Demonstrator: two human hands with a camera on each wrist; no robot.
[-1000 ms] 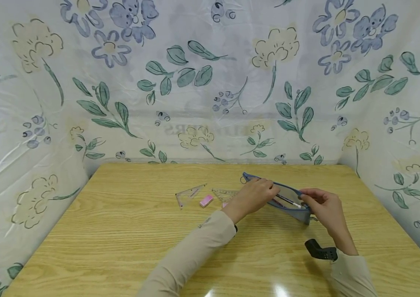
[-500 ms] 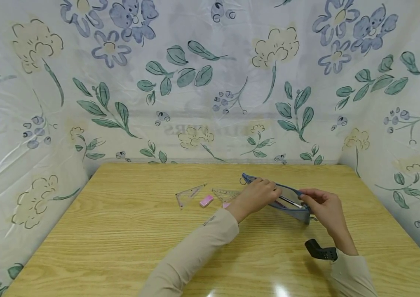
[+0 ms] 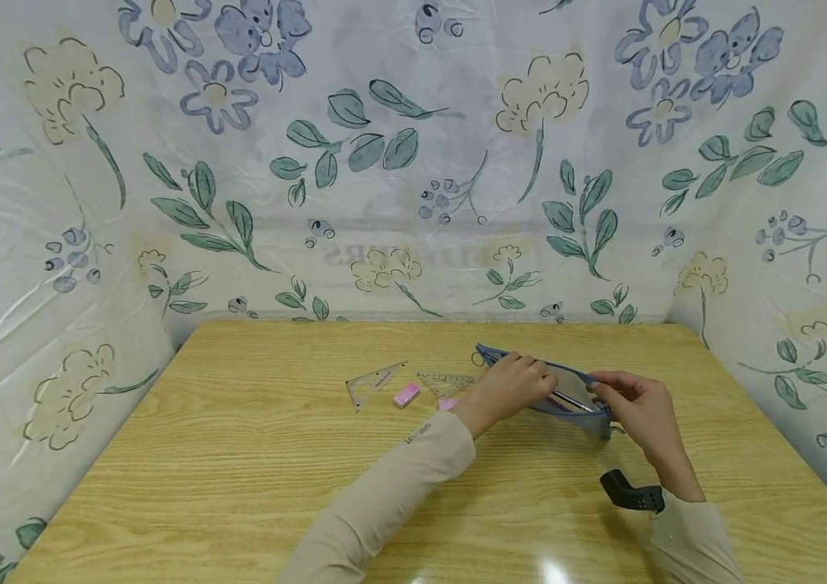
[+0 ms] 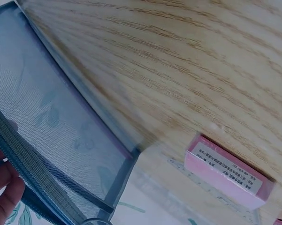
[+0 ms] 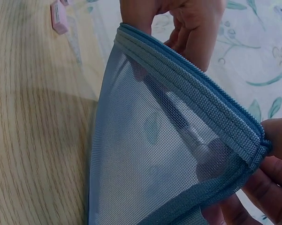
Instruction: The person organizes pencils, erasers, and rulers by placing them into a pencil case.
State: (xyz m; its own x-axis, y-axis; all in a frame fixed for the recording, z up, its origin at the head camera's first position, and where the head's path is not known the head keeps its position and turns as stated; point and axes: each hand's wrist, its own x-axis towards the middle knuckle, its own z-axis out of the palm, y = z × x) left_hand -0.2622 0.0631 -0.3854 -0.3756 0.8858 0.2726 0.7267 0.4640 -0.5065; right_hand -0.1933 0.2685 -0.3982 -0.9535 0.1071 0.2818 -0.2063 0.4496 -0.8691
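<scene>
A blue mesh zip pouch (image 3: 574, 422) stands unzipped at the right of the table. My left hand (image 3: 515, 389) reaches into its mouth with fingers curled around a pen. Through the mesh in the right wrist view, the pen (image 5: 171, 110) slants down from the left thumb; the hand hides its other end. My right hand (image 3: 639, 405) pinches the pouch's near right corner by the zip edge. In the left wrist view, fingers (image 4: 7, 187) show beside the zip. A slim purplish stick (image 4: 84, 96) lies along the pouch's bottom seam.
Left of the pouch lie a clear set square (image 3: 369, 383), a pink eraser (image 3: 407, 396), a second clear set square (image 3: 445, 381) and another pink eraser (image 3: 448, 403). A flower-printed sheet (image 3: 413, 203) hangs behind the wooden table (image 3: 238, 454).
My left hand has shifted slightly right and deeper into the pouch, and the pen inside has tilted and slid a little. The right hand keeps its hold on the corner.
</scene>
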